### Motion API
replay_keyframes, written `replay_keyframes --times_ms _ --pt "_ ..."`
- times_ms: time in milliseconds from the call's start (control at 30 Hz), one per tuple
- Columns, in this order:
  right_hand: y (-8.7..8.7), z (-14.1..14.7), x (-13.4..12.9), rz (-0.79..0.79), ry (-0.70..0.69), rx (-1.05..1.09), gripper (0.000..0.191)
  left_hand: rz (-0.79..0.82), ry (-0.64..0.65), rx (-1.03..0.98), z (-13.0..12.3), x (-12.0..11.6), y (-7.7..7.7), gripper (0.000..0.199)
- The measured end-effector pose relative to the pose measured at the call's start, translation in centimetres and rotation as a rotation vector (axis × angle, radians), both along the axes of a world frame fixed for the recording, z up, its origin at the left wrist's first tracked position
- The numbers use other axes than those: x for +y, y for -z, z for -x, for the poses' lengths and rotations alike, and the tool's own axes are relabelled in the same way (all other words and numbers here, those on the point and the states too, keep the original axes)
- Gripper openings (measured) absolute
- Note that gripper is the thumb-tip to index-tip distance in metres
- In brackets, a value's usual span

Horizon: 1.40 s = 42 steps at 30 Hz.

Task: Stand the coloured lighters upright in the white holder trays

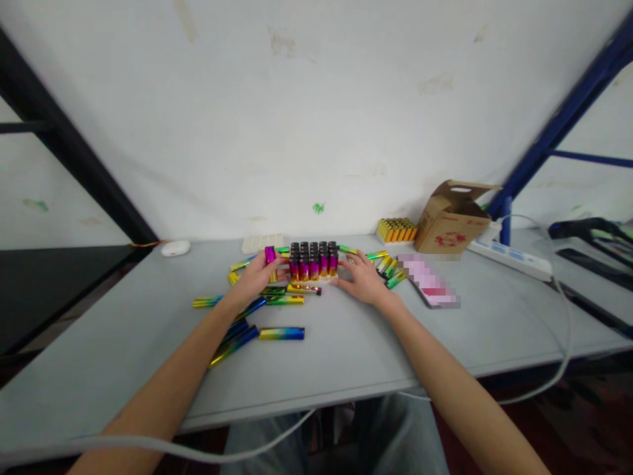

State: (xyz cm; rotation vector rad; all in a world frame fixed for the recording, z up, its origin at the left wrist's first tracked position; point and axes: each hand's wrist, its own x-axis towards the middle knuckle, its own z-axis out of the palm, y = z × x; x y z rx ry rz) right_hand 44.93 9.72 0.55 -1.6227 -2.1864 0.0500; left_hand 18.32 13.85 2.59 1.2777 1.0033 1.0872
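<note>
Black-topped cylinders (313, 264) stand grouped upright; left hand (254, 277) grips a purple piece (270, 254) at nine o'clock, right hand (363, 280) open at four, tubes (281, 333) lying loose at seven!

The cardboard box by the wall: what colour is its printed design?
Red; the head view shows it.

a pale wall (306, 119), scuffed and marked with a small green scribble (318, 208), rose behind a light grey worktop (336, 356). a black metal frame (74, 152) slanted on the left, a blue one (564, 119) on the right. soft light lay evenly; the floor (588, 422) below seemed dark reddish, though it was blurred.
</note>
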Motion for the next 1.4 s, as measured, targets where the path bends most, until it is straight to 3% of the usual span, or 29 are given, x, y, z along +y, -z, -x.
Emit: replay_keyframes --times_ms 100,233,367,433,567,667,833,1100,1300,1400 --pt "-0.1 -0.5 0.2 -0.002 -0.013 0.039 0.057 -0.105 -0.040 0.126 0.2 0.3 0.1 0.023" --pt "-1.0 -0.7 0.2 -0.106 -0.081 0.215 0.055 -0.453 -0.186 0.329 0.6 -0.1 -0.4 0.027" --pt "-2.8 0.5 -1.0 -0.280 -0.117 0.447 0.044 -0.663 -0.246 0.428 -0.3 -2.5 -2.0 0.031" --pt "-3.6 1.5 -1.9 -0.299 -0.188 0.551 0.036 -0.693 -0.191 0.533 -1.5 -4.2 -2.8 0.028" --pt "-4.2 3.3 -3.1 -0.198 -0.421 0.746 0.031 -0.611 0.156 0.571 -4.3 -6.6 -2.9 0.023" --pt "-4.0 4.0 -3.3 -0.125 -0.528 0.827 0.034 -0.558 0.198 0.464 -5.5 -6.9 -1.8 0.024" --pt "-3.6 4.5 -3.1 -0.004 -0.517 0.972 0.025 -0.449 0.209 0.321 -5.7 -6.3 -0.3 0.024" --pt "-3.8 3.7 -2.2 0.120 -0.338 1.225 0.031 -0.247 0.307 0.210 -5.8 -6.7 -1.0 0.032" --pt "-3.5 4.4 -2.5 0.316 -0.469 1.249 0.033 -0.168 0.358 0.185 -6.4 -7.1 -0.3 0.036" --pt "-3.8 4.4 -2.6 0.353 -0.480 1.488 0.032 -0.179 0.334 0.189 -6.3 -7.1 -0.3 0.036"
